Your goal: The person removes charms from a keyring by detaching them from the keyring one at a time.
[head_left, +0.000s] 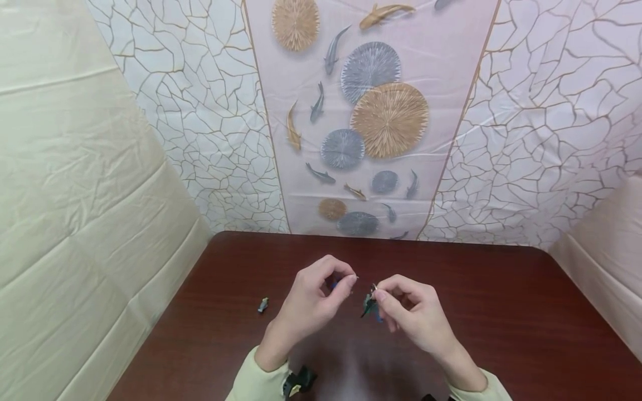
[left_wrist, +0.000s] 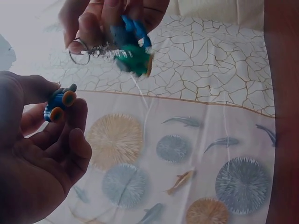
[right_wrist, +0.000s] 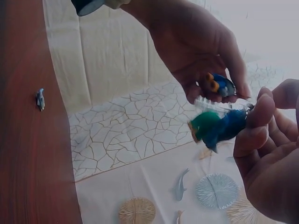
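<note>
Above the table, my left hand [head_left: 317, 295] pinches a small blue toy figure [left_wrist: 58, 103] with round orange parts between thumb and forefinger. To its right, at about the same height, my right hand [head_left: 415, 309] holds a metal split ring [left_wrist: 79, 52] between thumb and fingertips. From that ring runs a short silvery chain [left_wrist: 103, 50], beside a green figure [left_wrist: 135, 63] and a blue one [right_wrist: 226, 126] that hang below the right fingers. The two hands face each other with a narrow gap between. Fingers partly hide the blue figures.
A small grey-blue figure [head_left: 263, 304] lies on the dark red-brown table [head_left: 215, 340], left of my left hand. Behind the table hangs a patterned cloth [head_left: 301, 184], and a cream cloth [head_left: 95, 223] borders the left side. A black wrist strap [head_left: 299, 382] circles the left sleeve.
</note>
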`<action>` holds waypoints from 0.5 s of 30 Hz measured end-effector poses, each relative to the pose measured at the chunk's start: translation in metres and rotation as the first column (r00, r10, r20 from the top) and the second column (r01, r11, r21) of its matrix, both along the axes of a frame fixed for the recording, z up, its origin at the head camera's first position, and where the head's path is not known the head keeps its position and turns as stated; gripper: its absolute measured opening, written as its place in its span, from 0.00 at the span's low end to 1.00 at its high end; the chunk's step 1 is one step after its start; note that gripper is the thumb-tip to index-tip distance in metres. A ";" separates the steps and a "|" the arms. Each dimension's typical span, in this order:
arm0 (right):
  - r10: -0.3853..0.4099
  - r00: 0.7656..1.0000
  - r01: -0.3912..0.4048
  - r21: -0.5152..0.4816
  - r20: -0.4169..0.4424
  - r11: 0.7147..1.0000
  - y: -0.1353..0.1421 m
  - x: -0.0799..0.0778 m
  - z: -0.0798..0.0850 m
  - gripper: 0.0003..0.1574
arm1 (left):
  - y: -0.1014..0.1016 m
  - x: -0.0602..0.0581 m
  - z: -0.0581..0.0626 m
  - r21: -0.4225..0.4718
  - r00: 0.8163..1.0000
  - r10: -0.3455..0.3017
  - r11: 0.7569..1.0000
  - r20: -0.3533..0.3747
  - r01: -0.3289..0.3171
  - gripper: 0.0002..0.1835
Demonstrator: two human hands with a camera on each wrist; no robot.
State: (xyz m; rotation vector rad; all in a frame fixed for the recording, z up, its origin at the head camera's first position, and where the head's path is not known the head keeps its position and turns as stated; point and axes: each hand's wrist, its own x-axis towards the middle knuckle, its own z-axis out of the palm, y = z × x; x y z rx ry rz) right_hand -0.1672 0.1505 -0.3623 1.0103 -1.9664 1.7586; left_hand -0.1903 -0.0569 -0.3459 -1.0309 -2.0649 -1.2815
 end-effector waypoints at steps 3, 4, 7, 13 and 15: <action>0.010 1.000 -0.010 -0.006 0.023 1.000 0.001 0.000 0.000 0.13 | -0.004 0.000 -0.002 -0.013 0.998 -0.003 1.000 0.065 0.004 0.04; 0.018 0.999 -0.018 -0.010 0.028 1.000 0.002 0.000 0.000 0.13 | -0.006 0.000 -0.003 -0.020 0.996 -0.005 1.000 0.085 0.006 0.04; 0.045 0.998 -0.044 -0.029 0.043 0.999 0.002 0.000 0.000 0.13 | -0.010 0.000 -0.006 -0.041 0.991 -0.009 0.999 0.131 0.015 0.04; 0.111 0.991 -0.106 -0.077 0.074 0.991 0.004 0.002 0.002 0.13 | -0.021 -0.002 -0.012 -0.081 0.991 0.027 0.997 0.135 -0.016 0.02; 0.117 0.988 -0.109 -0.080 0.105 0.991 0.004 0.003 0.002 0.12 | -0.025 -0.002 -0.014 -0.091 0.991 0.045 0.995 0.128 -0.033 0.01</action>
